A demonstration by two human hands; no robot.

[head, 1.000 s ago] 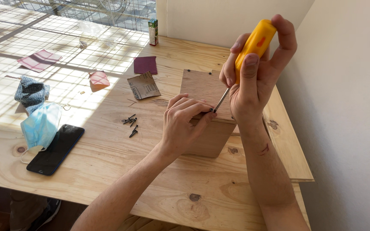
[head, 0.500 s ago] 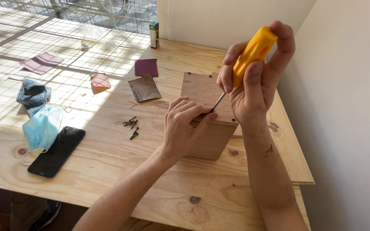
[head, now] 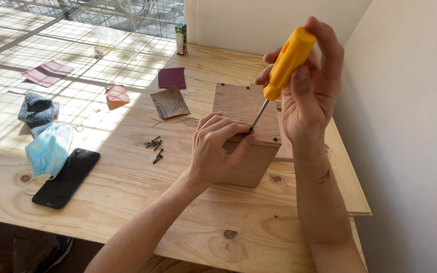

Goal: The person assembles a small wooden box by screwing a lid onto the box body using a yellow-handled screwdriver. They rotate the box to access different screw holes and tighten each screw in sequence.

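Counter: sunlit plywood counter.
Right hand: closed around yellow screwdriver, tip on box.
Left hand: fingers pinched at tip, resting on box.
Nearby: screws.

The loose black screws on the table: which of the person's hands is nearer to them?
Left. The left hand rests on the wooden box just beside the screws; the right hand is raised farther off, gripping the yellow screwdriver.

I see a yellow-handled screwdriver tilted, handle up and to the right, its thin metal shaft running down-left to a tip at the near edge of a wooden box. The box is plain brown plywood with dark screws in its far top corners, sitting right of centre on the table.
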